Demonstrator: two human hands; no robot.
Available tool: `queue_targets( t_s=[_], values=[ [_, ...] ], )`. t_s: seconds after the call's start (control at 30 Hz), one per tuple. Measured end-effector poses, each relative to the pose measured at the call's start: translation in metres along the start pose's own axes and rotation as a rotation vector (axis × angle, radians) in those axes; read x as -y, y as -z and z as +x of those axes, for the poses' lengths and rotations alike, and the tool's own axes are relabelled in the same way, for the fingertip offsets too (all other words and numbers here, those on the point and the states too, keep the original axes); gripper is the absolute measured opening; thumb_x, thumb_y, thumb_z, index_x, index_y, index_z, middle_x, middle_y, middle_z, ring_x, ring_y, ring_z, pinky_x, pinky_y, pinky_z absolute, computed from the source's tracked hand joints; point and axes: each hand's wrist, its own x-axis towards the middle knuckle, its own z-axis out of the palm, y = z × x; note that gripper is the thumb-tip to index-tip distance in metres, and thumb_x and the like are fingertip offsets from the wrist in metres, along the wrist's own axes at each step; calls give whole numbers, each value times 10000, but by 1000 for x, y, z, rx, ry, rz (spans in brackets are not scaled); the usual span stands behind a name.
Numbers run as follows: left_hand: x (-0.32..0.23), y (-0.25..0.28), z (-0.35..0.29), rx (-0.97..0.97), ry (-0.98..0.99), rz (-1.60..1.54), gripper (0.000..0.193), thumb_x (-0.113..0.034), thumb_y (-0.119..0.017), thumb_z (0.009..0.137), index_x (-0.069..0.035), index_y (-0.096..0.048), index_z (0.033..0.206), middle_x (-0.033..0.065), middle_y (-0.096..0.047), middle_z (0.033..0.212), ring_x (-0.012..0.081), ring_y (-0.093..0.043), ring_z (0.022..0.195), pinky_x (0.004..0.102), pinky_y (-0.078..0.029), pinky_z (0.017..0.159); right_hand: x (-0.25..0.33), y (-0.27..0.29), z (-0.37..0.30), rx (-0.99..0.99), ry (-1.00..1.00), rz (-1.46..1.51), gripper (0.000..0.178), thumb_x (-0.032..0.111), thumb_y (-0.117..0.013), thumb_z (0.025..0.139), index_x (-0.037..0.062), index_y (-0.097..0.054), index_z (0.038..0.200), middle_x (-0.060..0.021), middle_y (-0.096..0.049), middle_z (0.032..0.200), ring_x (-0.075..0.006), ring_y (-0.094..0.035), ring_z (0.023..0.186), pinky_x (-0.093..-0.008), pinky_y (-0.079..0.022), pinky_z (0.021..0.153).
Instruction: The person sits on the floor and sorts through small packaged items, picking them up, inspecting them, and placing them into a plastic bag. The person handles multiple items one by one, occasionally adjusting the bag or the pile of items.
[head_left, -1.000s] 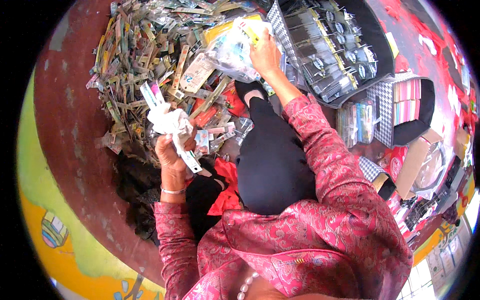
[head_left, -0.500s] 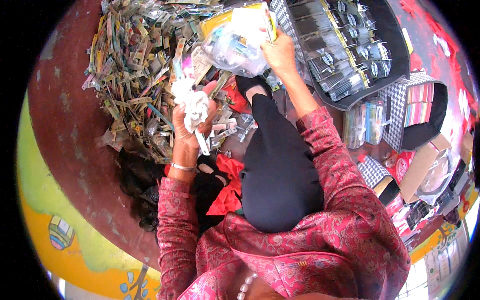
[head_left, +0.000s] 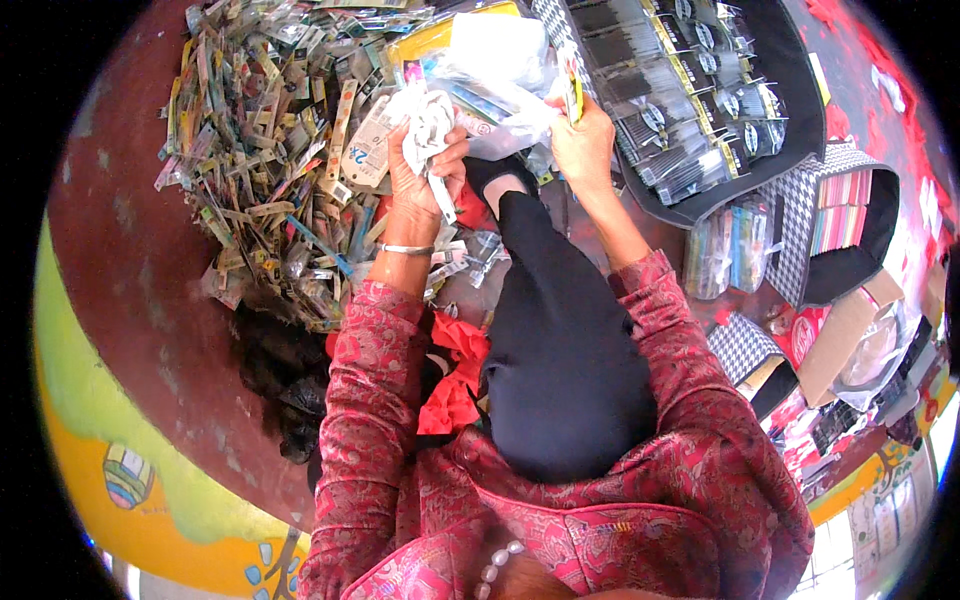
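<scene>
My left hand (head_left: 425,185) is closed around a crumpled white cloth or tissue (head_left: 430,120), and a narrow white strip (head_left: 442,200) sticks out below its fingers. My right hand (head_left: 583,145) grips a slim yellow-and-white packet (head_left: 573,95) that stands up from its fingers; what is inside cannot be made out. Between the two hands lies a clear plastic bag (head_left: 495,95) of small packaged pieces, topped by a white bundle (head_left: 500,45). Beside my left hand rests a worn cardboard tag (head_left: 368,145) with handwriting.
A large heap of narrow packets (head_left: 280,150) spreads at the left. At right stand a black bin of packaged thin tools (head_left: 690,90), clear-bagged packs (head_left: 728,245), a houndstooth box of coloured cards (head_left: 840,220) and an open cardboard box (head_left: 850,335). Red scraps (head_left: 455,370) lie by my legs.
My left hand has moved right and upward with the white cloth, closing more around it. My right hand has shifted right and slightly down, still gripping the yellow packet.
</scene>
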Motion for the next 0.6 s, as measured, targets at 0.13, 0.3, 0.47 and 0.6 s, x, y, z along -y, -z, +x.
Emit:
queue_targets(
  t_s=[0.13,0.3,0.47,0.6],
  values=[
    [-7,-8,9,52,-120,-50,548,-294,-630,657,87,-423,992,77,-365,741,103,-344,528,175,-338,366,-1,-5,7,-44,111,-145,137,60,-495,666,-23,-531,768,-239,-548,679,-401,-541,703,-436,-423,619],
    [-26,-22,-1,148,-136,33,399,-291,-602,689,-37,-471,967,107,-387,725,117,-354,503,163,-364,355,0,-1,4,-88,144,-160,155,56,-520,682,-17,-549,815,-208,-569,701,-356,-565,663,-406,-436,599],
    [-25,-33,-19,256,-60,83,657,-288,-601,681,-5,-344,1215,108,-384,733,117,-351,476,172,-358,344,65,9,4,-81,281,503,117,61,-530,781,-1,-566,873,-57,-587,698,-133,-546,619,-256,-430,559],
    [-26,-38,-21,275,-48,94,692,-297,-604,675,-12,-325,1241,107,-388,723,114,-349,470,167,-349,336,111,-22,15,142,377,893,113,126,-542,815,20,-575,791,4,-559,665,-60,-500,598,-199,-397,533]
  ],
)
